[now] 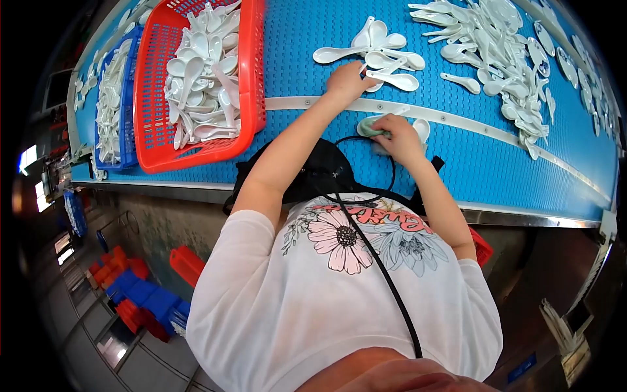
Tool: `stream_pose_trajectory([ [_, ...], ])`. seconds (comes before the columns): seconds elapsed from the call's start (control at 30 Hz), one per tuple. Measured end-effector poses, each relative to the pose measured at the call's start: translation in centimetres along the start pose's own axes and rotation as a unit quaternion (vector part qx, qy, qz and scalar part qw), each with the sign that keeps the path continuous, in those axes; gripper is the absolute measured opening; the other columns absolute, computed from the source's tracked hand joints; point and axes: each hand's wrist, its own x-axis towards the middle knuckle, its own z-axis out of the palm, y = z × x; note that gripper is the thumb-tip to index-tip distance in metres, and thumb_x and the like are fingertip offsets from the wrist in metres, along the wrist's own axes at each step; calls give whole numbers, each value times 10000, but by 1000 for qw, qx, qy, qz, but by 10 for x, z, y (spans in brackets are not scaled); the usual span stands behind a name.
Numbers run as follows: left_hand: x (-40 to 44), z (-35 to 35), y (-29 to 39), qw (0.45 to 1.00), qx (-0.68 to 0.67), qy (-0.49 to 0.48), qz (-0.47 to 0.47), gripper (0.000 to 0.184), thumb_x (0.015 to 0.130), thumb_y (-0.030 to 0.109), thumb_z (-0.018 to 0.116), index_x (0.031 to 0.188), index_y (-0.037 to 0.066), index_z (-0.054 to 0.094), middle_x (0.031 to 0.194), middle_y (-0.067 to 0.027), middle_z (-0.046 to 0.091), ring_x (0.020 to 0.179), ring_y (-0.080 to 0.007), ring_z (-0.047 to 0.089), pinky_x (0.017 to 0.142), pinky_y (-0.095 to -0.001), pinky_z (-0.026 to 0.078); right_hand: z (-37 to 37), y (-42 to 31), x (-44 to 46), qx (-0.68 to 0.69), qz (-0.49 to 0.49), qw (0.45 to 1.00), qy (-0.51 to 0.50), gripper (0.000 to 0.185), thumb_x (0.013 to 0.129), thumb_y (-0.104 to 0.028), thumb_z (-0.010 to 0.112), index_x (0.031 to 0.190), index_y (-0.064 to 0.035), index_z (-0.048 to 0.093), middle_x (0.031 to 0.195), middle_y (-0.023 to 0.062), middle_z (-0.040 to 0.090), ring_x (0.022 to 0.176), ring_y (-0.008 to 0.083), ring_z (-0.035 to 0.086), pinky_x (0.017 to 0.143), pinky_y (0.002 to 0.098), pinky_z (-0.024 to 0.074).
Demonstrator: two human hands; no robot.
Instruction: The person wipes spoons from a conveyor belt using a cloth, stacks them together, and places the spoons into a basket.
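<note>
My left hand (347, 85) reaches over the white divider strip, its fingertips closed on the handle end of a white ceramic spoon (400, 81). More white spoons (377, 34) lie fanned out and overlapping just beyond it. Closer to my body, my right hand (400, 138) pinches a small pale green cloth (369, 127). Beside that hand shows the bowl of another white spoon (422, 129); the hand partly hides it, and I cannot tell whether it touches the fingers.
A red plastic basket (251, 78) full of white spoons stands at the left, with a blue basket (128, 147) of spoons beyond it. On the right, a long heap of spoons (499, 72) spreads over the blue textured belt (294, 32). A white strip (450, 119) runs along the belt.
</note>
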Motion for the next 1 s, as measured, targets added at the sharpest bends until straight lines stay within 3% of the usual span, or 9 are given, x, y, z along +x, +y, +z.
stream_pose_trajectory([
  [0.07,0,3,-10,1000,-20,11,13,342,658,345,680,826,60,592,661,-65,558,611,-201,558,550,-328,427,-15,3,-1,235,73,967,60,199,670,-95,655,866,-92,620,903,57,590,789,223,569,665,280,464],
  [0.13,-1,6,-18,999,-50,-5,13,299,659,308,676,806,59,600,645,-63,555,605,-195,560,544,-320,428,-37,3,9,232,159,948,148,232,702,-113,644,929,-75,619,902,79,602,817,239,570,697,287,460],
  [0.23,-3,9,-20,999,-44,-9,5,247,669,266,660,785,53,613,650,-69,584,581,-192,565,540,-310,439,-41,30,40,88,46,969,227,245,708,-135,638,948,-85,621,981,75,592,854,248,558,744,302,447],
  [0.3,-4,7,-21,999,-42,-11,6,242,672,263,655,781,50,617,654,-73,595,573,-194,568,541,-309,443,-29,42,49,-115,-25,979,169,241,714,-153,630,949,-103,625,1023,71,587,892,250,545,781,305,430],
  [0.5,-19,-19,-35,997,-53,-51,21,218,698,257,633,808,69,636,673,-91,615,597,-200,590,567,-317,456,-60,29,25,28,178,968,-174,229,709,-178,635,915,-77,633,887,94,615,776,252,579,700,325,460],
  [0.7,15,-32,-42,971,55,225,65,217,745,206,588,936,111,624,1011,-82,579,864,-246,575,705,-355,468,-34,16,54,83,50,992,85,258,707,-198,643,934,-77,623,916,76,600,813,251,564,686,324,465],
  [0.77,25,-23,-35,975,76,194,77,230,747,207,588,960,126,618,1041,-78,560,876,-253,566,716,-367,466,-10,15,55,7,-50,988,145,260,707,-204,644,936,-83,619,937,61,592,848,251,552,692,327,464],
  [0.83,31,-25,-30,981,137,119,73,283,734,222,612,1008,153,591,1069,-73,538,872,-260,564,712,-386,467,2,4,50,-70,-5,997,-42,255,709,-225,642,930,-99,615,959,37,578,897,254,528,704,342,461],
  [1.0,24,-46,-27,981,189,35,-21,303,747,280,574,1011,132,563,964,-91,583,840,-295,579,694,-401,463,-31,-4,52,144,57,987,-34,208,709,-237,643,869,-103,636,865,55,595,829,255,544,681,347,452],
])
